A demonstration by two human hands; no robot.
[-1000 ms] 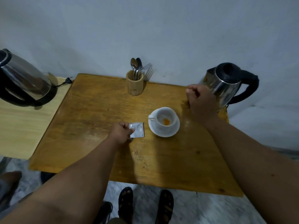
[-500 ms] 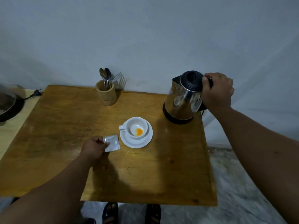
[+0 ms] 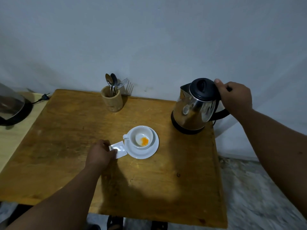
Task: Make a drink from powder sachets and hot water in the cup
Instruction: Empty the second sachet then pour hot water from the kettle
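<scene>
Wooden table (image 3: 69, 146) stands against a pale grey wall (image 3: 149, 39); a lighter wooden surface (image 3: 11, 141) adjoins it at the left.

Steel kettle (image 3: 195, 107) with black lid sits upright on the far right corner of the table, spout toward the left. Right hand (image 3: 235, 97) is wrapped around the top of its black handle, thumb tip against the lid's edge. Grip closed on the handle; the base rests on the table.

Second kettle (image 3: 11, 105) partly in frame at the left edge, on the lighter surface, with a black plug (image 3: 44, 97) lying just beside it.

Wooden utensil holder (image 3: 112, 101) at the far edge of the table, upright, holding spoons (image 3: 111, 79) and a fork (image 3: 123, 82).

White saucer (image 3: 149, 151) near table centre, carrying the white cup (image 3: 141, 136), handle pointing left. Cup holds a small heap of orange powder (image 3: 144, 141) on its bottom; no liquid visible.

Left hand (image 3: 101, 153) lies just left of the saucer, fingers pinched on the left end of a white sachet (image 3: 119, 149). The sachet lies flat on the table, its right edge touching or slightly overlapping the saucer rim. Cannot tell whether the sachet is torn open.

Sandalled feet (image 3: 114, 223) visible below the near table edge.
</scene>
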